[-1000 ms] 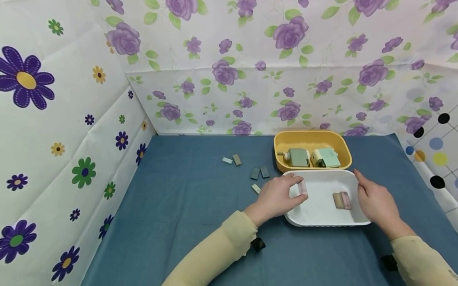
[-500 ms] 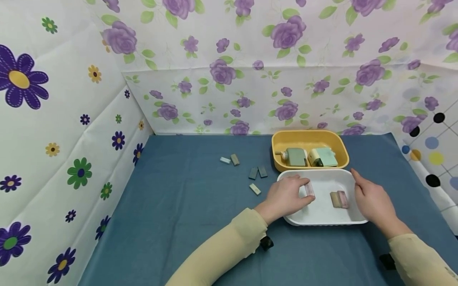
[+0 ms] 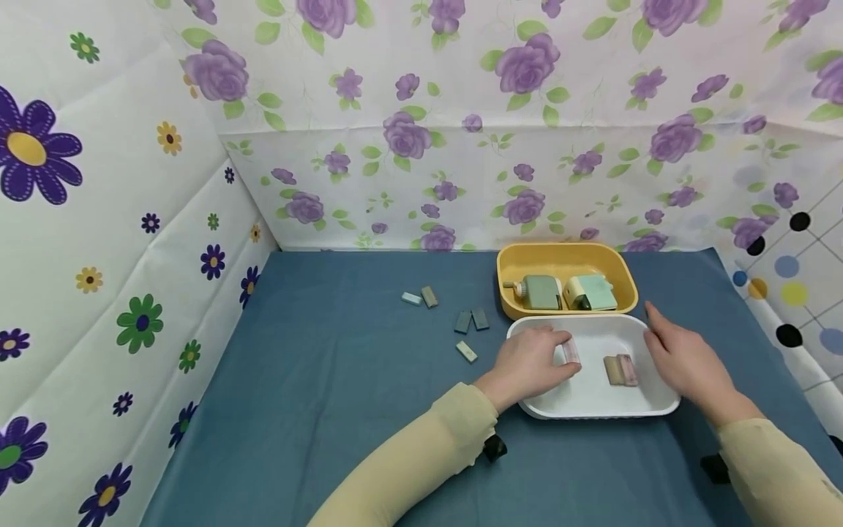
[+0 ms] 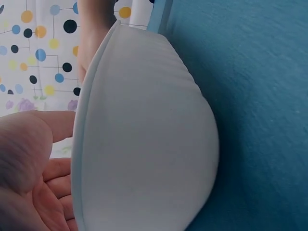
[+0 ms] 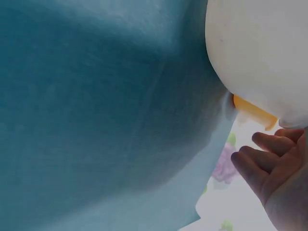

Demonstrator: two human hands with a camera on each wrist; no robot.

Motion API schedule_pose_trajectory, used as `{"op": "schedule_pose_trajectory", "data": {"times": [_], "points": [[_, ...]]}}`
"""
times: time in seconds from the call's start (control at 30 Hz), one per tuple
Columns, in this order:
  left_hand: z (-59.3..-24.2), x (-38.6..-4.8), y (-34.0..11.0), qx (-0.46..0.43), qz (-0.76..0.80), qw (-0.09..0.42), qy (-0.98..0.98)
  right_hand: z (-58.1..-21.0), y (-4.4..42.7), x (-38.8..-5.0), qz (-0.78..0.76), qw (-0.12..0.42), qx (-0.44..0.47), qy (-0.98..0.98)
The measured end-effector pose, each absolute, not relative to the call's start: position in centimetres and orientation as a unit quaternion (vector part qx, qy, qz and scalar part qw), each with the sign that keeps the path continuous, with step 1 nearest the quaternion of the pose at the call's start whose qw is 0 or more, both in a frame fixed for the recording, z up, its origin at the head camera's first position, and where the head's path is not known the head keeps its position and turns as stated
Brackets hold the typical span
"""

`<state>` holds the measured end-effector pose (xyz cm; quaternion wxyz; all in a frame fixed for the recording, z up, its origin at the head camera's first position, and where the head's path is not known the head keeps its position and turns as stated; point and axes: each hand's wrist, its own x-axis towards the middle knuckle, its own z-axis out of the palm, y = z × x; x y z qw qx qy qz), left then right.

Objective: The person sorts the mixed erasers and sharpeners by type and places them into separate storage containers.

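In the head view my left hand (image 3: 535, 364) pinches a pale pink block (image 3: 571, 351) between thumb and fingers, over the left part of a white tray (image 3: 602, 406). Two blocks lie side by side in the tray, a tan one (image 3: 614, 370) and a pinkish one (image 3: 627, 369). At the tray's right end is my right hand (image 3: 691, 364), its fingers extended along the rim. The left wrist view shows the tray's outer wall (image 4: 149, 130) hiding the left fingertips. In the right wrist view, the right hand's fingers (image 5: 255, 163) are loosely spread beside the tray.
A yellow tray (image 3: 503, 293) stands behind the white one, holding a grey-green object (image 3: 543, 292) and a mint-green one (image 3: 596, 293). Several small blocks lie left of the trays, among them a cream one (image 3: 466, 351) and a light blue one (image 3: 411, 298).
My left hand has moved a little right and further over the white tray with the pale pink block. The right hand has stayed by the tray's right end. The head view has shifted slightly.
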<state>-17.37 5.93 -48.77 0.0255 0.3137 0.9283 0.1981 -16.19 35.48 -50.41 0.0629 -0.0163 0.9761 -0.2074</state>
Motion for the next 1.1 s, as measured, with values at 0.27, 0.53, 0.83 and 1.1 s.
{"op": "schedule_pose_trajectory", "data": {"times": [0.27,0.53,0.83,1.1], "points": [[-49.0,-17.5,7.9,0.324,0.146,0.047,0.934,-50.7,34.3,-17.6,-0.185,0.034,-0.050,0.981],[-49.7,-17.4,9.9,0.307,0.111,0.067,0.943,-51.6,33.4,-17.7,-0.164,0.000,-0.051,0.985],[-50.6,-17.4,11.3,0.294,0.097,0.054,0.949,-51.7,33.5,-17.8,-0.170,-0.022,-0.050,0.984],[-50.8,-17.0,13.1,0.278,0.079,0.065,0.955,-51.5,34.2,-17.4,-0.196,-0.003,-0.032,0.980]]}}
